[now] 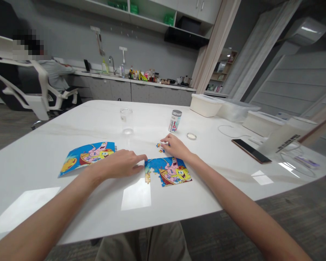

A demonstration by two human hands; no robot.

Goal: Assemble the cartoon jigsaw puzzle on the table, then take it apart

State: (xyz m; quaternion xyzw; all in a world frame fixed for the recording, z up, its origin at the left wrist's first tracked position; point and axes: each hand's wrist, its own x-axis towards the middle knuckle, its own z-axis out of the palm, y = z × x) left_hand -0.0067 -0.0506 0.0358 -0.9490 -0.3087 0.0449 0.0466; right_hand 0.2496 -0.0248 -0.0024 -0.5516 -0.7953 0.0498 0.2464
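Picture sheet with cartoon figures lies on the white bench. Next to it, the left hand has thumb and forefinger parted, gripping nothing; the forefinger reaches the corner of an unfinished jigsaw puzzle. Behind this, the right hand has slightly parted fingers at loose pieces; whether they pinch one, I cannot tell.

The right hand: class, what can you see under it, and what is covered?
Loose puzzle pieces show beside the fingers of the right hand, on the white table. The hand covers what lies beneath its palm, so any pieces there cannot be seen.
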